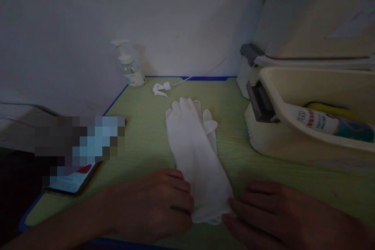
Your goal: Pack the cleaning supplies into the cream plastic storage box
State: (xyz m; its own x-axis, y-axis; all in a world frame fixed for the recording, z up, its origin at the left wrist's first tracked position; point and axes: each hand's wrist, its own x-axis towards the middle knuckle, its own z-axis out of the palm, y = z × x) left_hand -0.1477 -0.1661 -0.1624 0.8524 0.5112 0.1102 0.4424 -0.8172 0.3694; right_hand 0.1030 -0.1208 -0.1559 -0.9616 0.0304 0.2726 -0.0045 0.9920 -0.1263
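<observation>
A pair of white gloves [195,152] lies flat and stacked on the green tabletop, fingers pointing away from me and cuffs toward me. Curled at the left edge of the cuff is my left hand [155,205], its fingers closed on the fabric; the fingertips are partly hidden. On the other side, the thumb and fingers of my right hand [272,213] pinch the cuff's right corner. The lower glove shows only in part, its thumb and fingers sticking out at the right.
A clear pump bottle [133,71] stands at the back left, near a loose white spray nozzle [161,88] with a thin tube. To the left lies a phone [84,168], partly blurred out. A cream bin [263,140] holding a printed packet [322,121] borders the right side.
</observation>
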